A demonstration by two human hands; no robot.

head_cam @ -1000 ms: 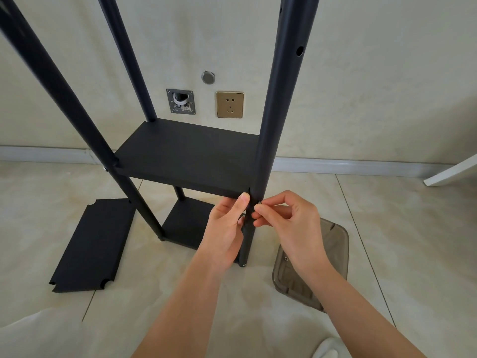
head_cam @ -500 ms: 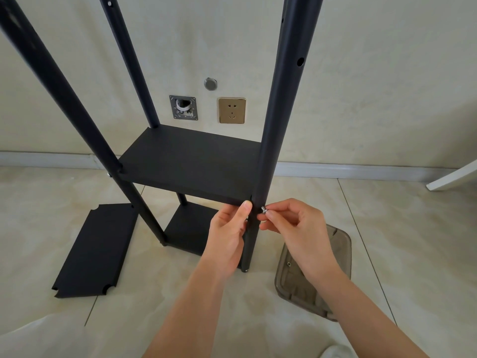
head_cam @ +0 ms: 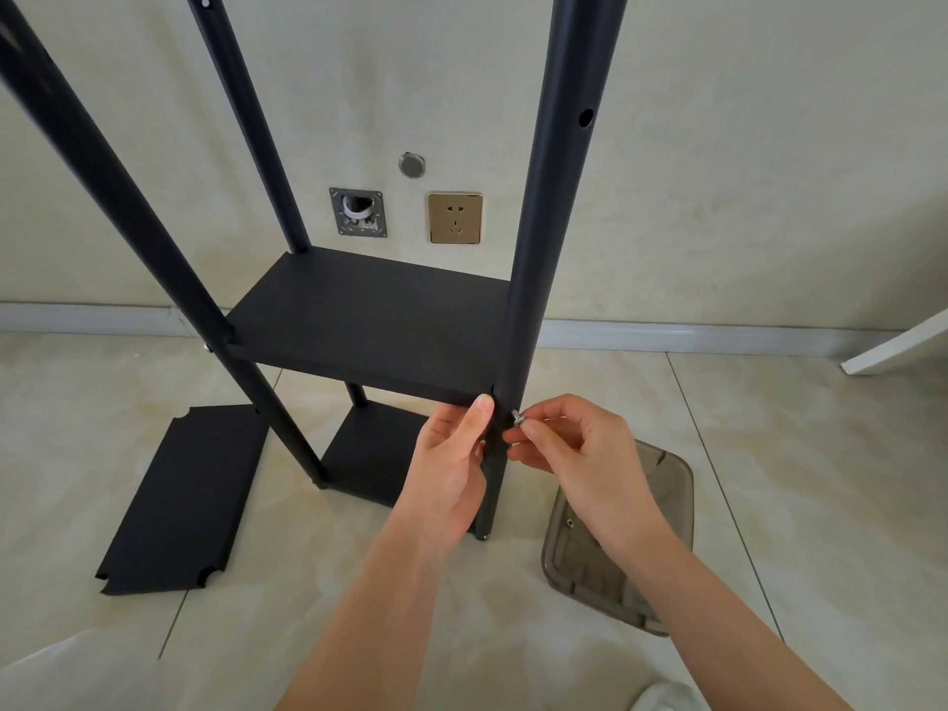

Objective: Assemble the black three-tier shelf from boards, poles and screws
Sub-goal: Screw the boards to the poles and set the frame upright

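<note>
Head view is looking down on a part-built black shelf standing in the middle of the frame, with the near right pole [head_cam: 551, 238] rising from the floor to the top edge. At centre, the left hand [head_cam: 451, 464] is wrapping around this pole just under the middle board [head_cam: 369, 325], its thumb lying up along the pole's left side and touching the board's front corner, the other fingers curling out of sight behind. Just to the right, the right hand [head_cam: 574, 454] is pinching a small silver screw [head_cam: 517, 417] between thumb and forefinger, its remaining fingers loosely curled; the screw's tip is sitting against the right side of the pole at board height, though how deep it is going in cannot be told. Below, the bottom board [head_cam: 369, 454] is lying near the floor between the poles. At lower left, a loose board [head_cam: 184, 500] with notched corners is lying flat on the tiled floor, apart from the frame. At lower right, a smoky transparent tray [head_cam: 662, 510] is resting on the tiles, partly covered by the right forearm. On the wall behind, a gold socket [head_cam: 455, 218] is sitting beside an open metal wall box [head_cam: 358, 211].
</note>
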